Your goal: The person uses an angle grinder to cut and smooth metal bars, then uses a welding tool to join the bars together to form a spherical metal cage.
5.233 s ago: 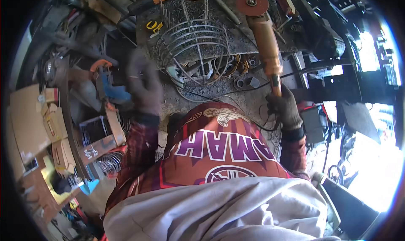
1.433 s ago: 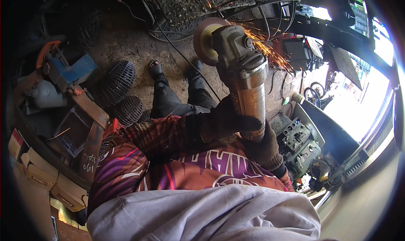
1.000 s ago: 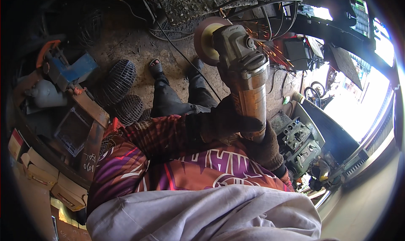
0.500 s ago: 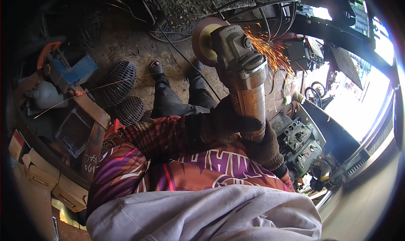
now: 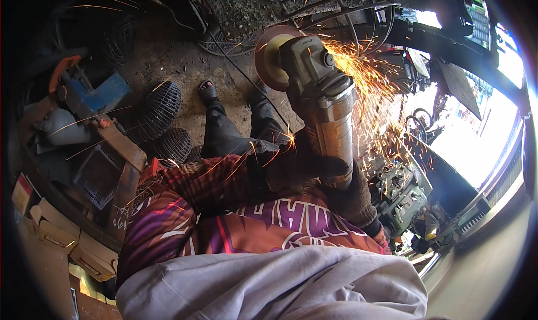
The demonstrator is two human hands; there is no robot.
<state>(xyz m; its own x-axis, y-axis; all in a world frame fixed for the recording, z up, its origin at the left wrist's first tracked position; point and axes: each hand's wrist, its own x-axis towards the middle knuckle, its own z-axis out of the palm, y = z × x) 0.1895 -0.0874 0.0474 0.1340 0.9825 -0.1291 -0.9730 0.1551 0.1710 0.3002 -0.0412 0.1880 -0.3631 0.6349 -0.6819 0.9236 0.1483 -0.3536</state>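
An angle grinder [image 5: 330,124] with a grey head and worn orange-brown body is held out in front of me, its pale disc [image 5: 273,56] pointing away to the upper left. My left hand [image 5: 305,162], in a dark glove, wraps around the grinder's body. Lower down, my right hand [image 5: 352,199], in a brown knit glove, closes round its rear end; its fingers are partly hidden. Bright orange sparks [image 5: 364,76] stream to the right from behind the head. Curved metal rods [image 5: 342,9] lie just beyond the disc. Where the disc touches is hidden.
Dark wire cages [image 5: 159,110] stand on the floor left of my legs. A blue and orange metal machine [image 5: 98,93] is farther left, with cardboard boxes [image 5: 56,227] below it. At right stands a green machine [image 5: 400,194]. A black cable [image 5: 230,56] crosses the floor.
The spark stream has grown thicker and spreads farther down the right side; more stray sparks show at left and near my left sleeve. The grinder and both hands have barely moved.
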